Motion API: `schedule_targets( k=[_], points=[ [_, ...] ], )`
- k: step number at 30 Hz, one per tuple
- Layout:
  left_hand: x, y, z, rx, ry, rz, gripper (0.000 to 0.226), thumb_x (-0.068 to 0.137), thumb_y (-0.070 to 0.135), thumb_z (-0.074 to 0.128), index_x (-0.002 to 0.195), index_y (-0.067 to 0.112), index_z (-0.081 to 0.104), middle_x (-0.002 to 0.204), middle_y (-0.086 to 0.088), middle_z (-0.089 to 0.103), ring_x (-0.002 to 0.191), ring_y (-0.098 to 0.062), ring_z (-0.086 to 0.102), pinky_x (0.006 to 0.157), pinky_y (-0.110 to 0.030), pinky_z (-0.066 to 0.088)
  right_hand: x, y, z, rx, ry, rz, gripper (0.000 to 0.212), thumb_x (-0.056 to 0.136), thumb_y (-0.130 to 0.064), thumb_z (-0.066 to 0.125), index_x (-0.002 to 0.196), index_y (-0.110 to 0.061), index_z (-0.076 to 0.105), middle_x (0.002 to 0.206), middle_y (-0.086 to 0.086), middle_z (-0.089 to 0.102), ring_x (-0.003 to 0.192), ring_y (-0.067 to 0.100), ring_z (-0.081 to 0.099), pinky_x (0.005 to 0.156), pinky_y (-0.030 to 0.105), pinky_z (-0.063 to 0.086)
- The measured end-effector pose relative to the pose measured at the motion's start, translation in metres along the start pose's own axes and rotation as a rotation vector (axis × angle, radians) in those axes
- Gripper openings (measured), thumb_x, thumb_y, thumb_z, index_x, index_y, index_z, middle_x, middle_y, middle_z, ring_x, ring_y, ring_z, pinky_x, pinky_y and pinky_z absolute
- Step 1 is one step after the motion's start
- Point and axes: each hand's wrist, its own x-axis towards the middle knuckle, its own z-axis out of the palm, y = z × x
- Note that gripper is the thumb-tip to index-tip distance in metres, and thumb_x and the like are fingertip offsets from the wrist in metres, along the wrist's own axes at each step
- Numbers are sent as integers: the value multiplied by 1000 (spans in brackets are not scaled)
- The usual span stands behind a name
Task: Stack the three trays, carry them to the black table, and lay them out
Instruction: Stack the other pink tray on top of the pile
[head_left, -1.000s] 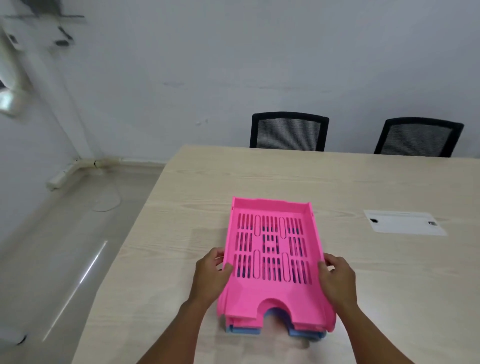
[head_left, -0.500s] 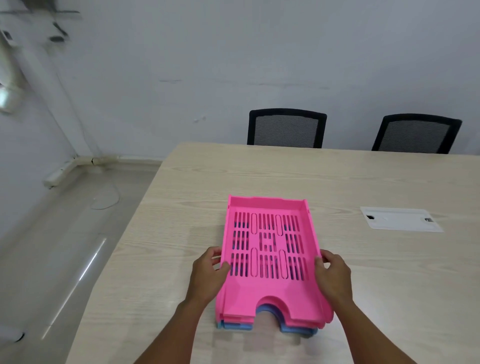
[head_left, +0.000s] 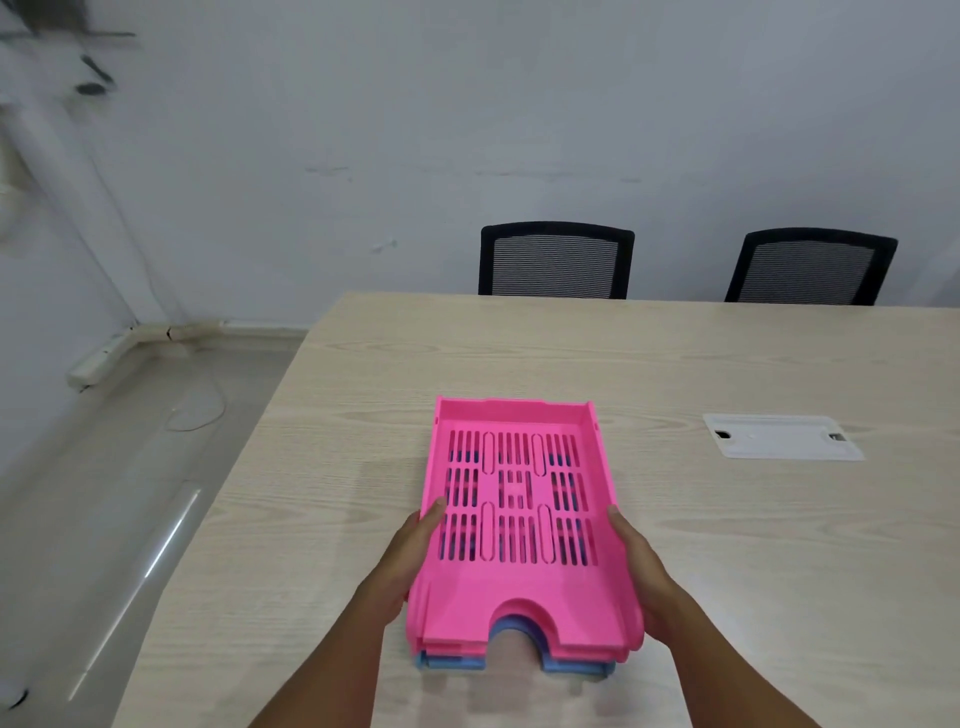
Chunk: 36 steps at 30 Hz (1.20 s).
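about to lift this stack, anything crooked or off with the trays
Nothing stands out. The pink tray sits squarely nested on the blue one, edges lined up, with the left hand and right hand on the sides.

Top pink tray (head_left: 519, 514): moulded plastic, smooth with a soft sheen, floor slotted through. Beneath it, a blue tray (head_left: 576, 667), same plastic look. The table (head_left: 727, 545) shows pale wood grain, matt finish. A cable hatch (head_left: 782, 437) of whitish plastic. Two chairs (head_left: 556, 262), black frames, grey mesh backs. Floor (head_left: 104, 519) glossy, reflecting light.
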Motion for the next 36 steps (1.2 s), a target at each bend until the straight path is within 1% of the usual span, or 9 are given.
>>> schedule_targets(
  k=[2,4,8,11,13,18,22,29,36],
  points=[
    [-18,15,10,-85,-76,16,65,83,75,42,129,32,58,127,-8,68,117,-32,63,106,-57,42,1,-1,-2,54,-31,13,66,96,-62,36,120,-8,68,116,21,74,100,41,70,100,55,51],
    [-16,16,13,-159,-111,23,62,90,69,35,128,27,61,124,-12,69,115,-34,65,107,-57,42,2,0,-4,40,-54,24,67,95,-63,36,122,-10,68,119,21,72,106,42,69,102,57,49],
    [-8,9,11,-237,-102,22,56,93,58,45,126,17,63,120,-17,70,109,-37,66,107,-58,41,6,3,-10,62,-113,40,64,96,-60,40,123,-9,68,120,22,72,101,39,70,95,51,53],
    [-4,4,11,-238,-85,38,46,92,42,56,127,13,60,115,-20,72,98,-36,70,99,-55,49,8,3,-11,57,-127,21,58,96,-55,43,123,-10,67,118,20,73,97,36,72,91,48,54],
    [-3,0,9,-252,-71,37,44,89,36,61,126,12,60,112,-21,72,94,-37,71,94,-54,52,10,5,-12,68,-123,7,56,95,-53,46,123,-10,68,116,19,74,96,35,72,92,49,53],
    [-6,-9,5,-221,0,35,36,86,29,62,117,11,65,106,-22,74,91,-40,70,99,-63,47,19,12,-16,109,-116,11,55,90,-50,57,124,-8,68,119,22,72,100,39,69,105,56,47],
    [-25,-17,-1,-274,61,58,34,85,24,62,116,12,66,104,-23,74,88,-39,70,96,-60,50,25,13,-7,99,-156,3,55,85,-48,62,120,-6,70,115,22,74,95,38,71,97,52,52],
    [-80,-30,-44,-423,224,156,37,85,22,65,121,15,64,105,-23,73,88,-39,70,93,-58,52,32,6,52,-1,-301,9,61,80,-54,65,122,-9,69,123,23,70,117,48,62,111,63,38],
    [-158,-55,-114,-529,408,274,37,84,29,66,119,18,64,101,-19,74,87,-38,70,91,-59,52,29,7,164,-106,-562,115,55,93,-47,53,125,-4,63,115,24,70,98,40,69,104,57,45]
  ],
)
